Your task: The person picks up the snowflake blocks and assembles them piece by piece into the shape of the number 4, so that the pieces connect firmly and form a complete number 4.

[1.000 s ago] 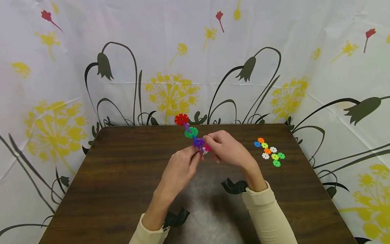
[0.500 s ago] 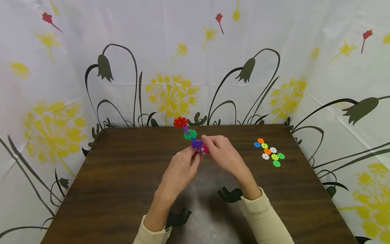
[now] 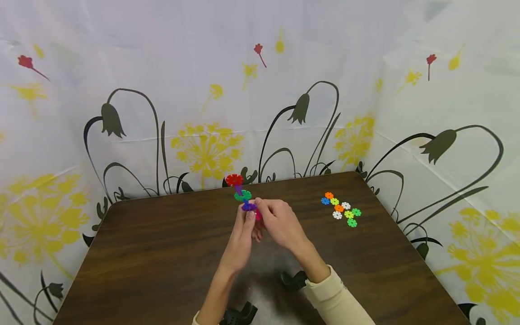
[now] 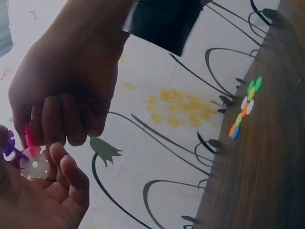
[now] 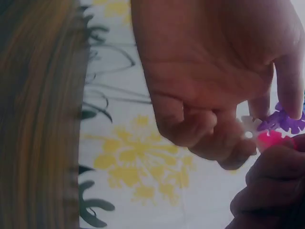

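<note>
A chain of notched plastic flower discs rises above the table in the head view, from a red disc (image 3: 234, 180) through a green disc (image 3: 243, 196) to a purple disc (image 3: 249, 207). My left hand (image 3: 237, 246) grips the chain's lower end, its thumb on the purple disc. A white disc (image 4: 34, 166) sits by the left fingers in the left wrist view. My right hand (image 3: 281, 223) pinches a pink disc (image 4: 29, 139), whose edge meets the white one. The right fingertips hide part of the pink disc (image 5: 270, 139) in the right wrist view.
Several loose discs (image 3: 339, 208) in orange, blue, yellow, white and green lie together on the right part of the dark wooden table (image 3: 162, 253). Behind the table hangs a white curtain (image 3: 227, 54) printed with flowers. Black straps (image 3: 293, 280) circle both wrists.
The head view has shifted, so everything sits lower and further left. The purple disc has tilted flatter. Both hands have stayed close together on the chain; the loose discs have not moved.
</note>
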The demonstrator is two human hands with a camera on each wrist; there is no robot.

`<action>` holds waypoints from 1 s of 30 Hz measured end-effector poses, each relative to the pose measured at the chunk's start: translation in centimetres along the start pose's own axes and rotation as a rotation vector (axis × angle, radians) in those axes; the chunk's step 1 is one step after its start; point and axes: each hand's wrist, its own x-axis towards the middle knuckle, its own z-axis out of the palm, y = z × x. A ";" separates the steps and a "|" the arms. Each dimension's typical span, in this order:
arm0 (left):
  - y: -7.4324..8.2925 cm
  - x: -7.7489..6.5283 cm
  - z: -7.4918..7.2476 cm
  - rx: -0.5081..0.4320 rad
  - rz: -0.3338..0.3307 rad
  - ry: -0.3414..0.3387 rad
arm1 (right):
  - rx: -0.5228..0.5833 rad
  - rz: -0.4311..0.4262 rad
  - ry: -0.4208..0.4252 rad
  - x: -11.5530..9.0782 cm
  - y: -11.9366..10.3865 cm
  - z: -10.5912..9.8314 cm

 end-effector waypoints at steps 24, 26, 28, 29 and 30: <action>0.9 -0.7 -5.1 -0.068 -0.018 0.116 | -0.676 0.626 -0.053 -4.2 18.8 -14.6; 1.2 -0.4 -5.7 -0.088 0.014 0.092 | -0.672 0.693 -0.024 -4.5 19.8 -15.6; 1.7 0.1 -5.9 -0.102 0.068 0.053 | -0.656 0.737 0.002 -4.5 20.4 -16.3; 1.9 0.4 -5.9 -0.109 0.102 0.034 | -0.647 0.754 0.009 -4.4 20.6 -16.6; 2.1 0.7 -5.9 -0.118 0.135 0.020 | -0.636 0.766 0.012 -4.2 20.7 -16.7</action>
